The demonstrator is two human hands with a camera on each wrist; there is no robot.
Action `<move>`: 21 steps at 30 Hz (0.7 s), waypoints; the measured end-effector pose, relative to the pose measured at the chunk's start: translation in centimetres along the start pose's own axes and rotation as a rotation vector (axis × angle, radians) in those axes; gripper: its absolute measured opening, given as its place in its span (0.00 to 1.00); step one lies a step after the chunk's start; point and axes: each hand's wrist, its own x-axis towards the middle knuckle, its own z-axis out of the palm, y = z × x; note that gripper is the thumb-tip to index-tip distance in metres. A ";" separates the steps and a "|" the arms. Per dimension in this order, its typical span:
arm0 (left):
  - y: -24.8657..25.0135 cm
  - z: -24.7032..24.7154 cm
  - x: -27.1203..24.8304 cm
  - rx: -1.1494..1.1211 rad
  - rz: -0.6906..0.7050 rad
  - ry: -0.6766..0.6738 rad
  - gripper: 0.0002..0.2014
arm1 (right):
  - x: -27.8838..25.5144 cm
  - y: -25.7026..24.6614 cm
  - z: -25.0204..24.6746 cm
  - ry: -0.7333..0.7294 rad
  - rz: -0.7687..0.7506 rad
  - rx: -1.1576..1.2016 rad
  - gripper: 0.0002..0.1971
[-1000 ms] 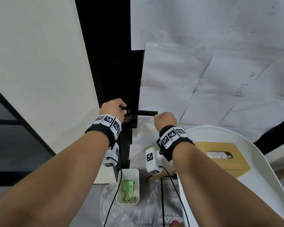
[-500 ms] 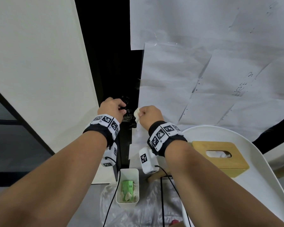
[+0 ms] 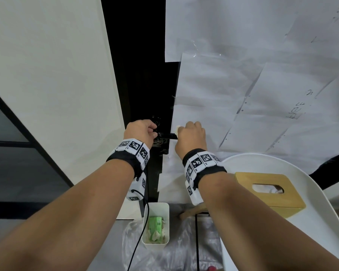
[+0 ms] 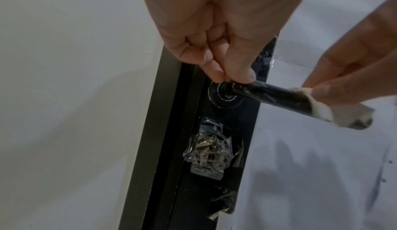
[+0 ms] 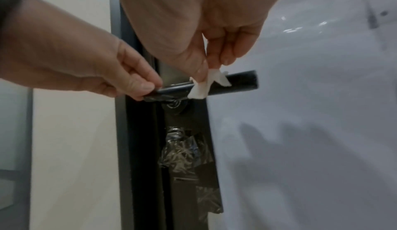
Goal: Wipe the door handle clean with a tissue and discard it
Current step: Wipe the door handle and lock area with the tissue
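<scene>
The black lever door handle (image 3: 167,135) sticks out to the right from a dark door edge. My left hand (image 3: 155,132) pinches the handle's base next to the round rosette (image 4: 225,97), thumb and forefinger curled on it. My right hand (image 3: 179,133) pinches a small white tissue (image 5: 200,89) and presses it round the middle of the handle (image 5: 240,80). In the left wrist view the tissue (image 4: 322,113) wraps the bar (image 4: 272,94) near its free end.
A white bin (image 3: 156,204) with green packaging and used tissues stands on the floor below the handle. A wooden tissue box (image 3: 270,192) sits on a white round table (image 3: 321,222) to the right. Crumpled clear tape (image 4: 214,153) covers the lock. Paper sheets (image 3: 243,94) cover the door.
My right hand slid the tissue from the handle's free end to its base, then back right to the middle. The left hand has kept its pinch on the base.
</scene>
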 end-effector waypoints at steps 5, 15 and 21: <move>-0.2 -0.4 -0.5 -0.031 0.060 0.021 0.12 | 0.8 -2.6 0.8 -0.028 -0.105 0.093 0.11; -0.1 0.8 -0.8 0.039 0.225 0.160 0.10 | 2.1 -0.8 -0.3 -0.001 -0.033 0.275 0.13; 1.1 1.8 -1.0 0.262 0.346 0.075 0.15 | 2.5 1.4 -0.3 -0.137 0.001 0.080 0.12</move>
